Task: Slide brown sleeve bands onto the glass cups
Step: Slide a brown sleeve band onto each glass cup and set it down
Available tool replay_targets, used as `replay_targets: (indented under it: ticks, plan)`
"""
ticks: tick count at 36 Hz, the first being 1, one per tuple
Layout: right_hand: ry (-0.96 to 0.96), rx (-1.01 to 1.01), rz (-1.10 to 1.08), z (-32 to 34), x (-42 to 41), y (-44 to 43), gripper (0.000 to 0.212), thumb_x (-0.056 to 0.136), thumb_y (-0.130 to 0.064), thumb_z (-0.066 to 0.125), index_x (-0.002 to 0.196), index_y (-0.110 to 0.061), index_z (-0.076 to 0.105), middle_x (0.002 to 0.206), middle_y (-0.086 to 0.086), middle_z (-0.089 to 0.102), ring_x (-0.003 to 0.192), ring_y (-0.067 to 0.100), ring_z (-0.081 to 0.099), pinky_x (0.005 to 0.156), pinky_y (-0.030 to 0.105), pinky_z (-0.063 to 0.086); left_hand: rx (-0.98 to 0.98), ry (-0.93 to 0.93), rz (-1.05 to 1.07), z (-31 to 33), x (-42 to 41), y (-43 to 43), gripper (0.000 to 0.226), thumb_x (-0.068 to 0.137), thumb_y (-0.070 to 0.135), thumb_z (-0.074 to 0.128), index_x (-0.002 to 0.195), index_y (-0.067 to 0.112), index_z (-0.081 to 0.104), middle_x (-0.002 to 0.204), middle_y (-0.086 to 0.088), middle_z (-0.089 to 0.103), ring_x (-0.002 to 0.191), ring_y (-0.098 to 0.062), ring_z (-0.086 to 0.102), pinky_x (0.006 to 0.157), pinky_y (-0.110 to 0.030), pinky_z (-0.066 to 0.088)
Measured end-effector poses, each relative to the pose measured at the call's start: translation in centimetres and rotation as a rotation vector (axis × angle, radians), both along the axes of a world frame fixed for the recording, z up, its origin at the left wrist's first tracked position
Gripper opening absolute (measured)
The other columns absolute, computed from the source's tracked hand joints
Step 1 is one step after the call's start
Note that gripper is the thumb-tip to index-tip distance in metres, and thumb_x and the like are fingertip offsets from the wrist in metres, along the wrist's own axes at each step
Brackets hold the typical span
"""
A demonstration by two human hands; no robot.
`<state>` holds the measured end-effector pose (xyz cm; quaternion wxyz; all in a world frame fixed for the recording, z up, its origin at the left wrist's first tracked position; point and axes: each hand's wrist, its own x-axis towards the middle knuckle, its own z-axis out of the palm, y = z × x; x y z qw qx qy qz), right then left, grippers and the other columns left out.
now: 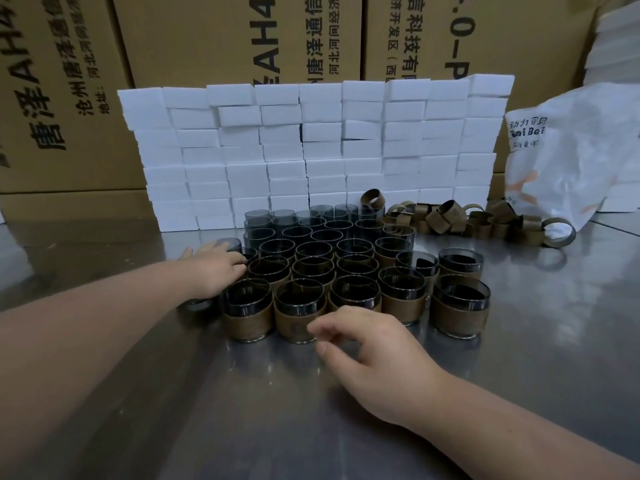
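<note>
Several dark glass cups (313,251) stand packed together in the middle of the steel table. The front rows wear brown sleeve bands (298,325); the back rows are bare. A heap of loose brown bands (446,216) lies at the back right. My left hand (214,268) reaches to the cluster's left edge, its fingers lying against a bare cup (230,244); whether they curl round it I cannot tell. My right hand (363,344) hovers just in front of the banded front row, fingers loosely curled, holding nothing.
A wall of white foam blocks (311,150) stands right behind the cups. Large cardboard boxes (214,36) rise behind it. A white plastic bag (571,157) sits at the right, beside the bands. The steel table (242,410) extends toward me.
</note>
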<state>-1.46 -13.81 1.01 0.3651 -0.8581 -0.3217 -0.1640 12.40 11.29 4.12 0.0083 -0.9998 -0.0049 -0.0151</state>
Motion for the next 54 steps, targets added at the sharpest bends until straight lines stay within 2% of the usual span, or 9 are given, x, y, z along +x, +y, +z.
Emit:
replay_targets:
  ticks: [10, 17, 21, 29, 34, 40, 44, 49, 54]
  plan:
    - [0.003, -0.031, 0.02, 0.1, 0.1, 0.0, 0.026, 0.085, -0.029, 0.054, 0.107, -0.023, 0.067, 0.089, -0.018, 0.057, 0.089, 0.002, 0.054, 0.08, 0.017, 0.044, -0.227, -0.089, 0.206, 1.7, 0.8, 0.7, 0.043, 0.099, 0.021, 0.03, 0.14, 0.011, 0.033, 0.139, -0.014, 0.044, 0.119, -0.03, 0.046, 0.085, -0.03, 0.035]
    - [0.029, -0.044, 0.026, 0.0, 0.1, -0.1, 0.032, 0.082, -0.037, 0.048, 0.107, -0.027, 0.066, 0.087, -0.022, 0.054, 0.088, 0.0, 0.055, 0.081, 0.02, 0.047, -0.15, -0.063, 0.18, 1.6, 1.1, 0.3, 0.048, 0.091, -0.001, 0.038, 0.136, 0.015, 0.045, 0.135, -0.01, 0.048, 0.118, -0.026, 0.048, 0.093, -0.031, 0.04]
    - [0.045, -0.038, 0.029, -0.1, 0.1, 0.0, 0.028, 0.084, -0.034, 0.051, 0.107, -0.027, 0.066, 0.085, -0.02, 0.056, 0.087, 0.001, 0.056, 0.08, 0.019, 0.046, -0.132, -0.107, 0.152, 1.4, 1.5, 0.7, 0.033, 0.089, 0.003, 0.044, 0.113, 0.017, 0.063, 0.113, -0.008, 0.061, 0.09, -0.021, 0.051, 0.074, -0.028, 0.042]
    - [0.052, -0.054, 0.039, -0.2, 0.3, 0.1, 0.026, 0.087, -0.032, 0.054, 0.109, -0.026, 0.066, 0.098, -0.011, 0.066, 0.089, 0.002, 0.057, 0.083, 0.023, 0.048, -0.038, -0.33, 0.11, 1.9, 2.6, 2.2, 0.018, 0.092, 0.018, 0.048, 0.103, 0.013, 0.062, 0.106, -0.011, 0.06, 0.086, -0.025, 0.054, 0.069, -0.03, 0.043]
    - [0.05, -0.061, 0.039, -0.4, 0.4, 0.1, 0.025, 0.088, -0.031, 0.055, 0.11, -0.026, 0.066, 0.099, -0.011, 0.065, 0.09, 0.0, 0.055, 0.083, 0.022, 0.048, -0.334, -0.625, 0.078, 3.7, 2.0, 0.5, 0.019, 0.097, 0.019, 0.038, 0.09, 0.009, 0.053, 0.1, -0.015, 0.051, 0.062, -0.026, 0.05, 0.049, -0.03, 0.032]
    - [0.062, -0.009, 0.037, -0.3, 0.3, 0.1, 0.035, 0.087, -0.027, 0.054, 0.122, -0.029, 0.057, 0.091, -0.021, 0.059, 0.084, 0.001, 0.057, 0.079, 0.02, 0.048, -1.091, -0.83, 0.025, 5.0, -2.4, -4.6, 0.013, 0.099, 0.025, 0.03, 0.099, 0.019, 0.042, 0.092, 0.002, 0.05, 0.08, -0.019, 0.05, 0.065, -0.034, 0.042]
    - [0.068, 0.096, 0.004, -0.3, 0.5, -0.1, 0.061, 0.087, -0.027, 0.057, 0.139, -0.041, 0.029, 0.105, -0.033, 0.044, 0.082, -0.001, 0.057, 0.066, 0.011, 0.042, -1.53, -0.807, 0.015, 4.4, -6.9, -8.4, 0.024, 0.099, 0.024, 0.028, 0.083, 0.024, 0.047, 0.095, 0.0, 0.061, 0.08, -0.02, 0.056, 0.056, -0.027, 0.043]
    - [-0.004, 0.216, -0.045, -0.2, 0.3, 0.0, 0.089, 0.081, -0.036, 0.061, 0.115, -0.077, -0.01, 0.11, -0.041, 0.037, 0.083, -0.002, 0.057, 0.069, 0.024, 0.047, -1.926, -0.611, 0.025, 1.3, -11.4, -11.5, 0.03, 0.097, 0.024, 0.033, 0.072, 0.022, 0.049, 0.051, 0.004, 0.058, 0.044, -0.016, 0.05, 0.044, -0.022, 0.033]
    - [0.017, 0.239, -0.087, 0.0, 0.4, 0.0, 0.085, 0.066, -0.057, 0.052, 0.119, -0.077, -0.012, 0.103, -0.031, 0.046, 0.08, 0.003, 0.058, 0.077, 0.035, 0.052, -1.955, -0.493, -0.039, -1.0, -13.2, -12.6, 0.035, 0.096, 0.027, 0.038, 0.069, 0.026, 0.059, 0.051, 0.003, 0.058, 0.049, -0.015, 0.054, 0.044, -0.021, 0.04]
